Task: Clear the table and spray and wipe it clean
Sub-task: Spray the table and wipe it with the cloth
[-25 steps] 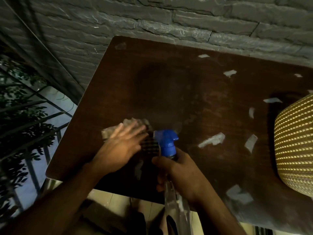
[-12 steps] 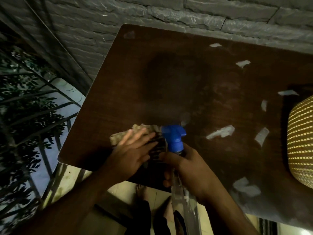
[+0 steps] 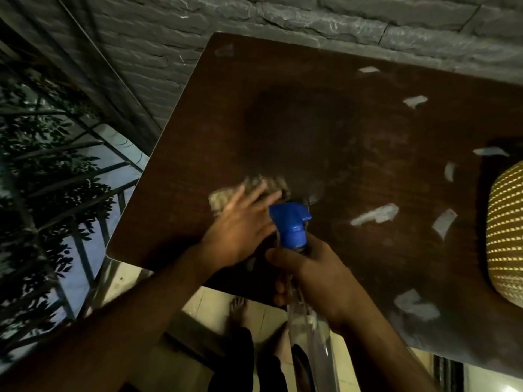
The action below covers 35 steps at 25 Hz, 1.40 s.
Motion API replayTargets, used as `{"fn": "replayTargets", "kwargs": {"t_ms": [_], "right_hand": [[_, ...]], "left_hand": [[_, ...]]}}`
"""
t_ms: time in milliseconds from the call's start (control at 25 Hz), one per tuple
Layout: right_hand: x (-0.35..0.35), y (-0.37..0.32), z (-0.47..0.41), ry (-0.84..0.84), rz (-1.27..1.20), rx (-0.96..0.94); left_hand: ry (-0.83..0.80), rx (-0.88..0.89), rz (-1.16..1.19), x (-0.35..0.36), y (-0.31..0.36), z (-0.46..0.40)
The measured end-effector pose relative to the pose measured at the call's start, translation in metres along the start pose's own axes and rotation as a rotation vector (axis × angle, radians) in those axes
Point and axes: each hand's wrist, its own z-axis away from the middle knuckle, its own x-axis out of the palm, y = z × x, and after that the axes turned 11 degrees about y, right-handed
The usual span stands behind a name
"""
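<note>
My left hand [image 3: 243,224] lies flat with spread fingers on a beige cloth [image 3: 223,196], pressing it onto the dark brown table [image 3: 283,123] near the table's front left. My right hand [image 3: 319,275] grips the neck of a clear spray bottle [image 3: 308,335] with a blue trigger head [image 3: 288,222], held just right of the cloth with the nozzle over the table. The cloth is blurred and partly hidden under my fingers. Several pale paper scraps, such as one [image 3: 373,217] right of the nozzle, lie on the table's right half.
A yellow woven rounded object [image 3: 506,230] sits at the table's right edge. A grey brick wall [image 3: 311,18] runs behind the table. Metal railing and foliage [image 3: 56,179] stand to the left. My feet and tiled floor [image 3: 240,306] show below the front edge.
My left hand and the cloth shifted slightly across the table, the cloth now blurred. My right hand keeps the same grip on the bottle. The camera view moved a little.
</note>
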Motion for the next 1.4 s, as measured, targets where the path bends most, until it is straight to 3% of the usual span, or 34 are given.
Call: {"fn": "replayTargets", "kwargs": {"t_ms": [80, 160, 280, 400, 560, 800, 960, 1040, 1240, 1320, 1400], "right_hand": [[-0.004, 0.001, 0.003, -0.019, 0.015, -0.009], [-0.005, 0.007, 0.004, -0.034, 0.042, 0.016], [0.0, 0.017, 0.007, -0.012, 0.118, 0.043], [0.007, 0.027, 0.014, 0.01, 0.19, 0.088], [0.005, 0.047, 0.025, 0.018, 0.345, 0.155], [-0.001, 0.039, 0.026, 0.042, 0.227, 0.128], [-0.009, 0.002, 0.014, 0.003, 0.04, 0.022], [-0.01, -0.006, 0.007, 0.045, 0.058, -0.029], [-0.004, -0.012, -0.009, 0.079, -0.01, 0.006], [-0.003, -0.017, -0.012, 0.103, -0.009, -0.014], [-0.007, -0.02, -0.014, 0.124, 0.021, -0.022]], "left_hand": [[-0.001, 0.057, 0.105, 0.0, 0.009, 0.058], [0.006, -0.035, 0.032, -0.003, -0.025, 0.076], [0.026, -0.239, 0.066, -0.013, -0.073, 0.029], [0.061, -0.29, 0.14, -0.009, -0.081, -0.017], [0.119, -0.293, 0.146, 0.001, -0.061, -0.011], [0.148, -0.171, 0.11, 0.012, -0.007, 0.035], [0.059, 0.07, 0.126, 0.012, 0.038, 0.095], [0.019, 0.137, 0.039, 0.006, 0.018, 0.096], [0.093, -0.195, 0.083, 0.003, -0.03, 0.022], [0.149, -0.078, 0.091, 0.01, 0.002, 0.036], [0.121, 0.161, 0.086, 0.017, 0.037, 0.075]]}}
